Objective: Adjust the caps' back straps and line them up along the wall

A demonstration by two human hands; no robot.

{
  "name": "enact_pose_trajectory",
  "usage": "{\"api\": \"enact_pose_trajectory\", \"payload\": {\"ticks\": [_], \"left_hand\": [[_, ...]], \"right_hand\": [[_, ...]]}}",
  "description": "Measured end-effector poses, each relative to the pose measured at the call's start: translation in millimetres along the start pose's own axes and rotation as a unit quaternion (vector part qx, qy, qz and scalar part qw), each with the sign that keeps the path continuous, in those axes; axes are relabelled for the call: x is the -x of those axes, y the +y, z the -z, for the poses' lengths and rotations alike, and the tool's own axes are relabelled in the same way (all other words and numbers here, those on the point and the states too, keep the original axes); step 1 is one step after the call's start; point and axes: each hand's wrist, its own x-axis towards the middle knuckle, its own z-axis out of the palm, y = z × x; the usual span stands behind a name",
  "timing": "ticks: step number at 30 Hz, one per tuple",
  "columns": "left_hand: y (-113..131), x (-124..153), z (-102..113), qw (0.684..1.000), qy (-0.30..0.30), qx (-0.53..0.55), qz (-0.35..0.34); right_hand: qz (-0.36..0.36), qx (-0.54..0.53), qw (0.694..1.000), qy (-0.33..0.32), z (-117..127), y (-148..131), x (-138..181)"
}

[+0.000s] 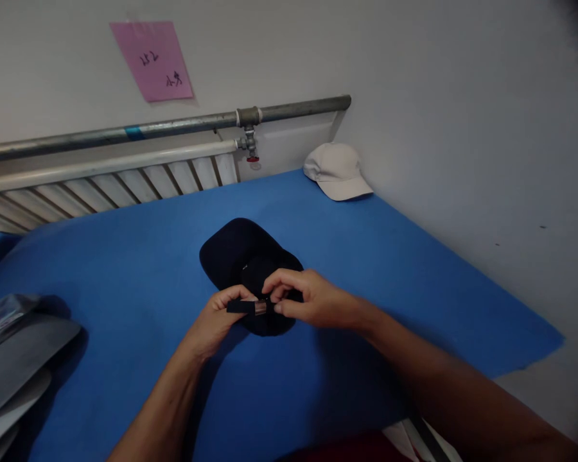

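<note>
A dark navy cap lies on the blue cloth, its brim pointing away from me. My left hand pinches the cap's back strap beside a small metal buckle. My right hand is closed on the strap from the other side, its fingertips at the buckle. The two hands almost touch at the cap's near edge.
A white cap sits in the far corner against the wall. Grey caps are stacked at the left edge. A radiator and a metal pipe run along the back wall under a pink note.
</note>
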Motion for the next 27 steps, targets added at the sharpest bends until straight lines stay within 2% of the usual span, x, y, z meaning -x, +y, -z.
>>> {"api": "enact_pose_trajectory", "payload": {"ticks": [7, 12, 16, 20, 27], "left_hand": [[0, 0, 4, 0.999, -0.043, 0.009, 0.022], [3, 0, 11, 0.999, -0.05, 0.009, 0.019], [6, 3, 16, 0.999, -0.042, 0.003, -0.01], [11, 8, 20, 0.996, -0.074, -0.002, -0.049], [13, 11, 21, 0.994, -0.099, -0.039, -0.028]], "right_hand": [[0.013, -0.061, 0.998, 0.006, -7, -3, -1], [-0.041, -0.107, 0.993, 0.002, -7, -2, -1], [-0.063, -0.127, 0.99, 0.021, -8, 3, -3], [-0.055, -0.133, 0.989, 0.032, -9, 4, -4], [-0.024, -0.088, 0.996, 0.005, -11, -5, -3]]}}
